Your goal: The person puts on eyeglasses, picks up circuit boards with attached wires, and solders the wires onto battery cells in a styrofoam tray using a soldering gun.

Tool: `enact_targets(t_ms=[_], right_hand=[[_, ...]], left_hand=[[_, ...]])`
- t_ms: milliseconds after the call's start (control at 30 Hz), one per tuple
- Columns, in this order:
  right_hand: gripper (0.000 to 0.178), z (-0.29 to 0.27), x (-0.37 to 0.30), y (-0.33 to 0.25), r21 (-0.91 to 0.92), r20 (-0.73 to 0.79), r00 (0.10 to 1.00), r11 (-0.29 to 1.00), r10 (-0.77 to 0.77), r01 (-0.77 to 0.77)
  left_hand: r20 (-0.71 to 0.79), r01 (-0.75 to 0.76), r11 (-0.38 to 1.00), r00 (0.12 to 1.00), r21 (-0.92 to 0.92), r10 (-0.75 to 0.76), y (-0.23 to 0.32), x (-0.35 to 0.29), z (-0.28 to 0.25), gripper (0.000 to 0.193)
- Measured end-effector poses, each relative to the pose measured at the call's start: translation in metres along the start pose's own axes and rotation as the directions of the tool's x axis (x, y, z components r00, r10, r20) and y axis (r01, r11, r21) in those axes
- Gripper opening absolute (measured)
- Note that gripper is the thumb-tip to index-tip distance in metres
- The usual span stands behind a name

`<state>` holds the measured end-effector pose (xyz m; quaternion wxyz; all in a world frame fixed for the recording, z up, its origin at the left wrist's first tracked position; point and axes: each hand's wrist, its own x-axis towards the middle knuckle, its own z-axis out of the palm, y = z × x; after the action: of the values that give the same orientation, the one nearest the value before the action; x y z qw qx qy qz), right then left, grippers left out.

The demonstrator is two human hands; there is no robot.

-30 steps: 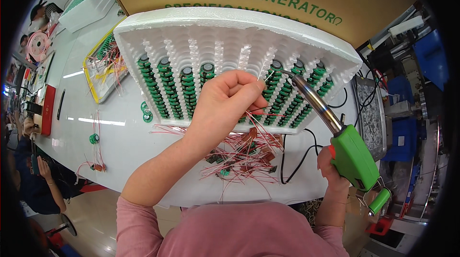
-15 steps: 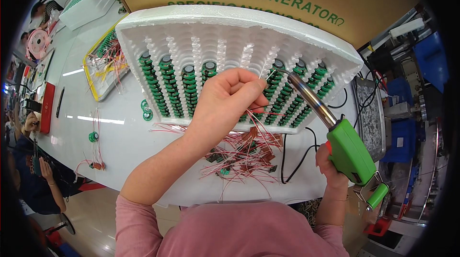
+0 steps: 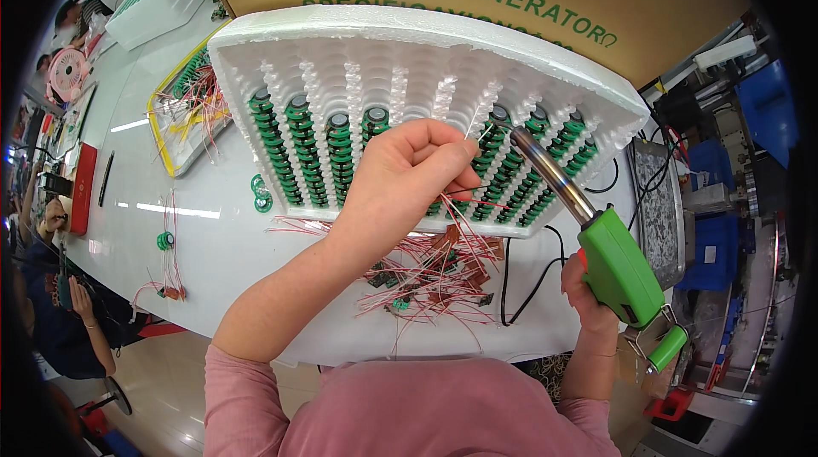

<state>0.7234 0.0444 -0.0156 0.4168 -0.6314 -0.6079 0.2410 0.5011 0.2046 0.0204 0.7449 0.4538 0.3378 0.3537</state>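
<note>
soldering gun (image 3: 612, 254) over white table (image 3: 226, 257), pale floor (image 3: 175, 385) below

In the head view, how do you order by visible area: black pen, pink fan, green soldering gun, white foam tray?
1. White foam tray
2. Green soldering gun
3. Pink fan
4. Black pen

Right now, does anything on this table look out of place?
Yes: some green rings lie loose on the table, left of the white foam tray, while others sit in neat rows inside. A heap of wires below it looks tangled.
</note>
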Motion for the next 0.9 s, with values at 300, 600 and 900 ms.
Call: enact_targets(t_ms=[300,600,900], right_hand=[[0.030,0.000,0.000,-0.010,0.146,0.000,0.995,0.984,0.103,-0.102],[0.033,0.002,-0.007,-0.003,0.165,-0.041,0.992,0.980,0.118,-0.110],[0.032,-0.008,-0.011,-0.004,0.081,0.028,0.976,0.973,0.216,-0.217]], left_hand=[[-0.001,0.004,1.000,1.000,0.013,-0.004,0.001,0.000,0.002,0.016],[-0.001,0.015,1.000,1.000,0.011,-0.015,0.002,-0.001,0.003,0.017],[0.010,0.027,0.999,1.000,0.031,-0.027,0.005,-0.002,0.003,0.018]])
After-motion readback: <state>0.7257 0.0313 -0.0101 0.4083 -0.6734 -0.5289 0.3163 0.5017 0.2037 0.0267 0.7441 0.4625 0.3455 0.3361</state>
